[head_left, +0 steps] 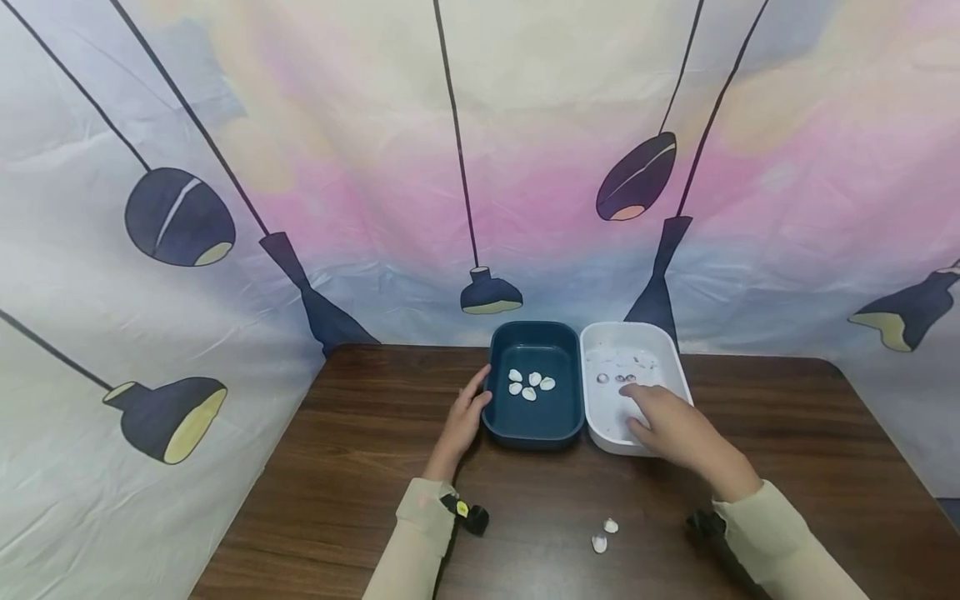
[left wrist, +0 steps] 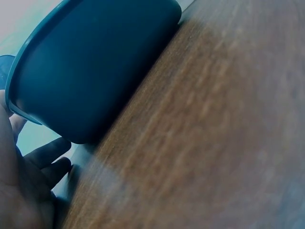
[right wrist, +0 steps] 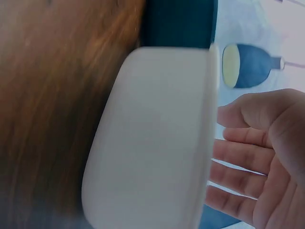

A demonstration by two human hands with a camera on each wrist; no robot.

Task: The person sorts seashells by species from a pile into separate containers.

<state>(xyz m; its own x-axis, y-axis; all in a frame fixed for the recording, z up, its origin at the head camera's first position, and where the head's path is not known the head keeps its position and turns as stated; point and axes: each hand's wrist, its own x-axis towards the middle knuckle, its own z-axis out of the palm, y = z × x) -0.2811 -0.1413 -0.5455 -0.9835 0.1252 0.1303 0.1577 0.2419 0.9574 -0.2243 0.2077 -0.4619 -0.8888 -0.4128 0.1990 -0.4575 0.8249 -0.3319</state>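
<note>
My left hand [head_left: 461,423] rests against the left side of a dark teal tub [head_left: 534,427], fingertips right at its rim. In the left wrist view, the lower fingers [left wrist: 50,157] extend beside the tub's outer wall. Several white shells [head_left: 529,394] lie on the tub's floor. Over the white tub [head_left: 615,429] my right hand [head_left: 675,429] reaches in from the right, index finger pointing down at small brownish, rounded shell-like pieces [head_left: 630,378]. From the right wrist, its fingers [right wrist: 243,155] look fairly straight, partly behind the white rim.
Two white shells [head_left: 599,543] lie on the brown wooden table [head_left: 540,500] in front of the tubs. The tubs stand side by side near the table's back edge. Behind them hangs a cloth backdrop [head_left: 390,183] with printed lamps. Each wrist wears a dark strapped camera [head_left: 472,518].
</note>
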